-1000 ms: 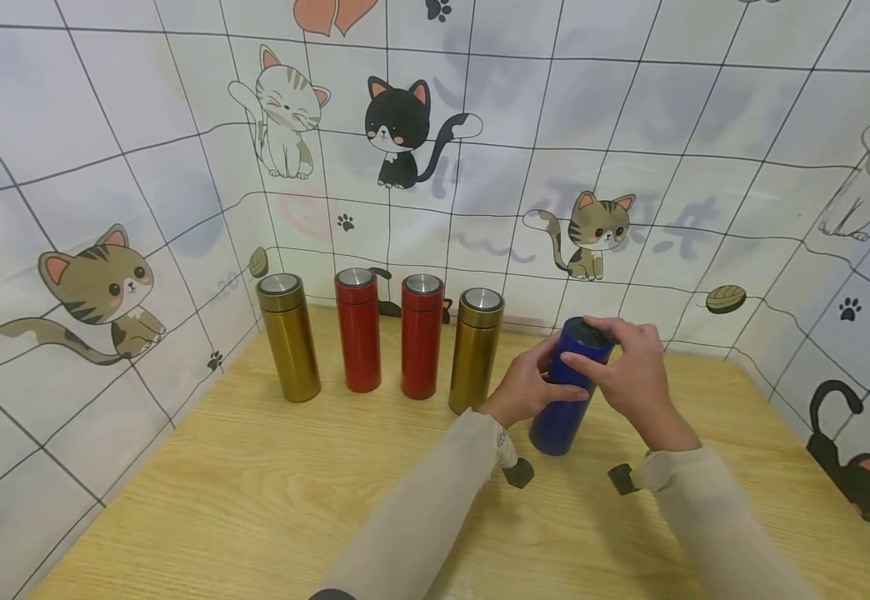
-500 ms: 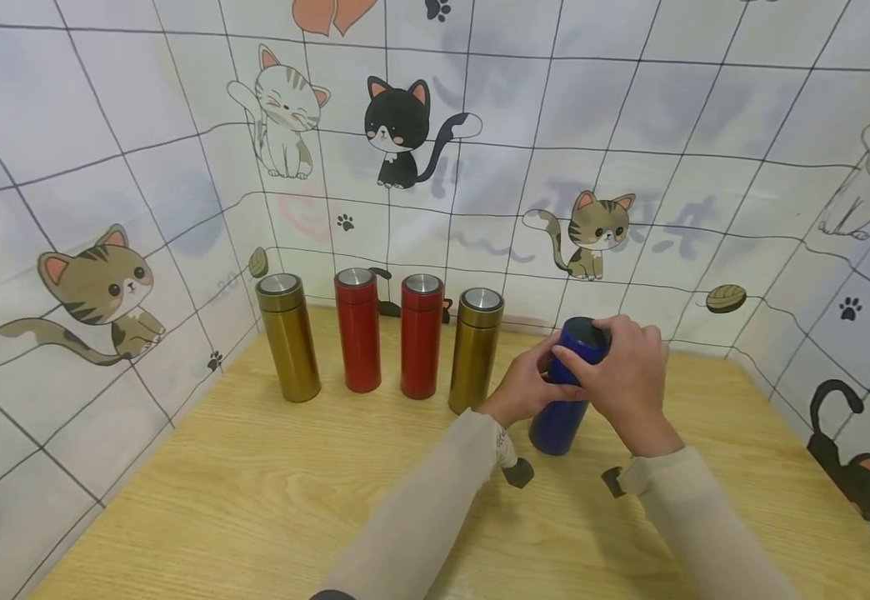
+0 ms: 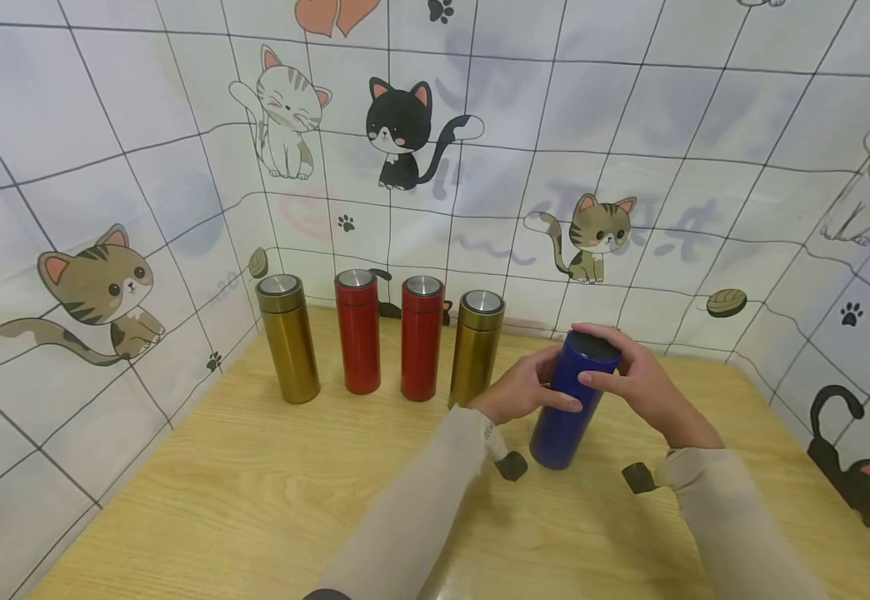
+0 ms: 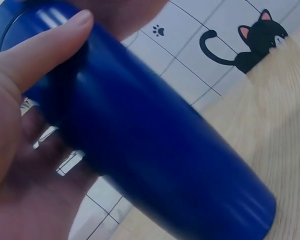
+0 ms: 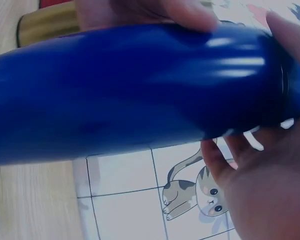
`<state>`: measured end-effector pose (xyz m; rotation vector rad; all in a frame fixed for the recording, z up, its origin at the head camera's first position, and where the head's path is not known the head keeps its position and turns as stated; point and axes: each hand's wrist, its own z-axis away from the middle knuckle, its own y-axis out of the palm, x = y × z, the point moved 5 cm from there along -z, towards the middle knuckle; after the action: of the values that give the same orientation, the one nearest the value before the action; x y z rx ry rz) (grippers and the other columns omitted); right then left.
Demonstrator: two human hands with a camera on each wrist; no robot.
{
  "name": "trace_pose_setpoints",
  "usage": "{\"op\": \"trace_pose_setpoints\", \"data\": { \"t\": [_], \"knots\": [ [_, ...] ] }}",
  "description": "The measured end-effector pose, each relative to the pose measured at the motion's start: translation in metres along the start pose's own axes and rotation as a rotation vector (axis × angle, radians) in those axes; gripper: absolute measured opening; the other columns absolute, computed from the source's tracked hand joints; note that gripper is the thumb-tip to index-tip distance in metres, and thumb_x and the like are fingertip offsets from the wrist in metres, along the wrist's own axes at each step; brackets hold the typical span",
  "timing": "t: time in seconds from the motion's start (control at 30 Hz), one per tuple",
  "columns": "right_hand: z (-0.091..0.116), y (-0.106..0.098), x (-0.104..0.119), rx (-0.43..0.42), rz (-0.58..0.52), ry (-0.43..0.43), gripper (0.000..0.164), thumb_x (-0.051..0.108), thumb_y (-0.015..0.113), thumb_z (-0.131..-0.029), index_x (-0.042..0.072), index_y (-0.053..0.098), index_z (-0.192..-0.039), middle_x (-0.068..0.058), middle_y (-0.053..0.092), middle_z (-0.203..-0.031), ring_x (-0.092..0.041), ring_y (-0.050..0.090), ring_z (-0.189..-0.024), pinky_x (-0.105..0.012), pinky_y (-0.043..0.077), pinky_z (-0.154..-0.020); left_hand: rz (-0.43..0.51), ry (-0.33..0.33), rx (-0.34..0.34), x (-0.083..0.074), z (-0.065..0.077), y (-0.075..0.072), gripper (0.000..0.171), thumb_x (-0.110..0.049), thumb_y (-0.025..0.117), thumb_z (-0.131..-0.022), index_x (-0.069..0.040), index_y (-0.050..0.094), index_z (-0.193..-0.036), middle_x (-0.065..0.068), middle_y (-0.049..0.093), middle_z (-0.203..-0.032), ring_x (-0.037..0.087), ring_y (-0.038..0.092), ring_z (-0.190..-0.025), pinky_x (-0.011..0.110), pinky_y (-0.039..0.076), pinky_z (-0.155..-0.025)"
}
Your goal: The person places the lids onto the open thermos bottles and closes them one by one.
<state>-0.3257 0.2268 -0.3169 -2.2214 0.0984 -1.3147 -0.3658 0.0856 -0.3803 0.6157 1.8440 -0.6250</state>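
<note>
A blue thermos bottle point(image 3: 566, 417) with a dark lid top stands on the table's right half, leaning slightly right in the head view. My left hand point(image 3: 521, 390) grips its upper body from the left, thumb across the front. My right hand point(image 3: 641, 383) holds the top from the right, thumb on the front just under the lid and fingers behind. In the left wrist view the left thumb point(image 4: 55, 47) lies along the blue bottle point(image 4: 140, 120). The right wrist view has the right hand's fingers point(image 5: 217, 160) below the bottle point(image 5: 130, 90), around its lid end.
Left of the blue bottle stand a gold thermos point(image 3: 476, 354), two red thermoses point(image 3: 420, 346) and another gold thermos point(image 3: 290, 346), in a loose row near the back wall. A tiled cat-print sheet point(image 3: 480, 200) encloses the wooden table point(image 3: 277, 492) at the back and sides.
My right hand turns back outward around the lid after having twisted inward half a second ago. The blue bottle shifts slightly nearer, with the left hand still around it.
</note>
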Motion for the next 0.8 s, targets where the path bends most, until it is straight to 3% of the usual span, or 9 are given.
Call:
{"op": "trace_pose_setpoints", "data": {
  "t": [0.1, 0.27, 0.43, 0.63, 0.8],
  "knots": [
    [0.002, 0.0, -0.002, 0.044, -0.086, -0.017, 0.059, -0.003, 0.06, -0.093, 0.009, 0.041, -0.147, -0.005, 0.05, -0.133, -0.016, 0.06, -0.11, -0.029, 0.053, -0.084, 0.045, -0.011, 0.042, 0.001, 0.0, 0.001, 0.076, 0.0, 0.074, -0.084, -0.023, 0.039, -0.148, -0.005, 0.06, -0.127, 0.009, 0.059, -0.113, 0.027, 0.047, -0.094],
    [0.004, 0.0, 0.0, 0.011, -0.059, -0.038, 0.058, -0.003, 0.061, -0.092, 0.009, 0.043, -0.146, -0.002, 0.051, -0.134, -0.015, 0.058, -0.111, -0.027, 0.051, -0.085, 0.07, 0.012, 0.045, 0.001, 0.0, 0.002, 0.075, 0.003, 0.072, -0.084, -0.021, 0.039, -0.147, -0.004, 0.06, -0.126, 0.009, 0.059, -0.111, 0.028, 0.048, -0.094],
    [0.006, 0.0, 0.004, -0.089, 0.065, -0.046, 0.058, 0.0, 0.067, -0.089, 0.009, 0.048, -0.143, -0.003, 0.049, -0.131, -0.011, 0.048, -0.114, -0.021, 0.042, -0.091, 0.064, 0.048, 0.009, -0.001, 0.001, 0.005, 0.071, 0.003, 0.073, -0.083, -0.018, 0.044, -0.144, -0.003, 0.063, -0.122, 0.01, 0.062, -0.107, 0.028, 0.049, -0.092],
    [0.008, 0.002, 0.009, -0.234, 0.261, -0.061, 0.059, 0.007, 0.076, -0.084, 0.01, 0.054, -0.139, -0.013, 0.049, -0.109, -0.019, 0.039, -0.094, -0.042, 0.036, -0.082, 0.021, 0.055, -0.084, -0.004, 0.003, 0.009, 0.07, -0.002, 0.077, -0.081, -0.021, 0.047, -0.142, -0.004, 0.065, -0.119, 0.009, 0.063, -0.105, 0.027, 0.05, -0.089],
    [0.007, 0.007, 0.009, -0.36, 0.381, -0.062, 0.057, 0.013, 0.08, -0.081, 0.009, 0.059, -0.134, -0.016, 0.053, -0.104, -0.021, 0.037, -0.088, -0.042, 0.034, -0.073, -0.052, 0.064, -0.182, -0.004, 0.006, 0.011, 0.077, -0.008, 0.082, -0.079, -0.026, 0.045, -0.144, -0.007, 0.063, -0.123, 0.006, 0.062, -0.106, 0.026, 0.05, -0.088]
  ]
}}
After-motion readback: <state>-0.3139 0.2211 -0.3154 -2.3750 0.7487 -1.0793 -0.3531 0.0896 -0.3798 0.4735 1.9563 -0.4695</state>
